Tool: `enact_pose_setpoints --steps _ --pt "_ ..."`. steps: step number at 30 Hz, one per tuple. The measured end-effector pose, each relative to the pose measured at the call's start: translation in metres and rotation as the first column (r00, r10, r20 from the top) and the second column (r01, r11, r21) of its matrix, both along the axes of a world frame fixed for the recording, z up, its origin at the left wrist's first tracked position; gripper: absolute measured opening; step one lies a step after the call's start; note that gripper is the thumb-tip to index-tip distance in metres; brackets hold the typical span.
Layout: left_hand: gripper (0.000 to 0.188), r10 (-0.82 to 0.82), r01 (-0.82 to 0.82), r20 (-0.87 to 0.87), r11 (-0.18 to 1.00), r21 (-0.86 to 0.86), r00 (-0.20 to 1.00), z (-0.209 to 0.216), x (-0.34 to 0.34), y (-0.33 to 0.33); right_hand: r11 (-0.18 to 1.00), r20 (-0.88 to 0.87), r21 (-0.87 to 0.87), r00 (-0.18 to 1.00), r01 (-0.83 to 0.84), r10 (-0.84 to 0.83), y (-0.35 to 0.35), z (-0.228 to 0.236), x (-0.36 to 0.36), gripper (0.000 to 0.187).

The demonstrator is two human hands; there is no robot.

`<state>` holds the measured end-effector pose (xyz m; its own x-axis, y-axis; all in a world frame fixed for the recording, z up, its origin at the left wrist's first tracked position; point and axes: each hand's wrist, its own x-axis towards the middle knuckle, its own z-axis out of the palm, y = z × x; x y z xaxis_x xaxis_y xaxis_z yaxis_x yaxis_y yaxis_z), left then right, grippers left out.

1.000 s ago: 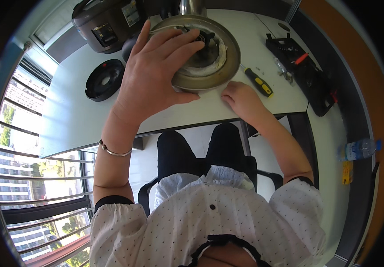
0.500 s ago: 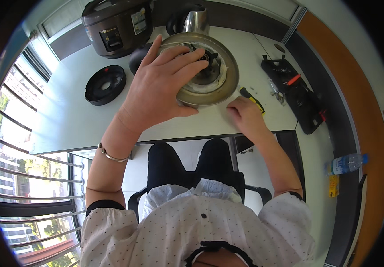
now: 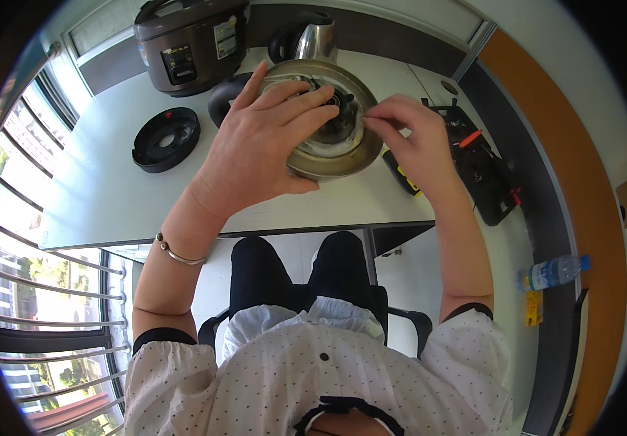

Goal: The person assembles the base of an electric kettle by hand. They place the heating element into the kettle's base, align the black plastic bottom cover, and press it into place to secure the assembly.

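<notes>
An upturned metal kettle stands near the table's front, its underside facing up. A black round fitting sits at its centre, ringed by whitish residue. My left hand lies spread over the underside, fingertips by the fitting and thumb against the near rim. The kettle's black handle shows partly behind that hand. My right hand is above the kettle's right rim, thumb and forefinger pinched together; anything between them is too small to name. A black-and-yellow screwdriver handle lies beside my right hand. Farther left lies a black plastic base ring.
A brown rice cooker and a steel kettle stand at the back. On the right lies an open black tool case with a red-handled tool. A water bottle and yellow box are farther right.
My right hand has risen from beside the screwdriver and moved to the kettle's right rim, fingertips pinched. My left hand stays spread on the kettle.
</notes>
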<state>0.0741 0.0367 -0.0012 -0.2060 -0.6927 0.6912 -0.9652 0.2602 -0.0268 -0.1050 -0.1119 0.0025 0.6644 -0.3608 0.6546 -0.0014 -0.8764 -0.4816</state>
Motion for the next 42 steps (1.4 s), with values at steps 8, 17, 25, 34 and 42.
enact_pose_setpoints --steps 8,17,25,34,42 --pt "0.081 -0.013 0.013 -0.016 1.000 0.014 1.000 -0.001 0.001 0.003 0.988 -0.106 -0.154 0.994 0.013 -0.030 0.001 0.003 0.013 0.007" --pt "0.082 -0.013 0.013 -0.018 1.000 0.017 1.000 -0.001 0.001 0.003 0.968 -0.168 -0.251 0.983 0.028 -0.072 0.006 0.009 0.013 0.007" --pt "0.083 -0.016 0.016 -0.025 1.000 0.004 1.000 -0.002 0.003 0.004 0.933 -0.162 -0.355 0.979 0.059 -0.123 0.009 0.010 0.014 0.008" --pt "0.082 -0.043 0.042 -0.036 0.999 -0.016 0.998 -0.004 0.004 0.003 0.936 -0.150 -0.347 0.982 0.056 -0.114 0.008 0.008 0.014 0.009" --pt "0.083 -0.042 0.042 -0.029 0.999 -0.013 0.999 -0.004 0.003 0.004 0.933 -0.152 -0.356 0.983 0.046 -0.106 0.008 0.009 0.012 0.009"
